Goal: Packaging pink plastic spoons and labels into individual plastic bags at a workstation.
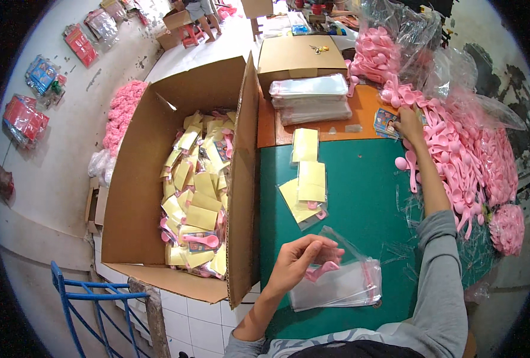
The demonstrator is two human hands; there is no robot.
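— In the left hand (304, 258), fingers curled round it, a pink spoon (321, 272)!
— Light, stiff, probably slippery; take the handle. Right hand (409, 123)?
— Beside the cards (385, 122); its grip I can't tell!

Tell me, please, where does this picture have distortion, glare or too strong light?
In the head view, the round fisheye image leaves the corners dark, and lines on the left wall bend near the rim; also in the head view, the far floor looks nearly washed out, the stacked clear bags show whitish glare, and the left hand looks fairly sharp.
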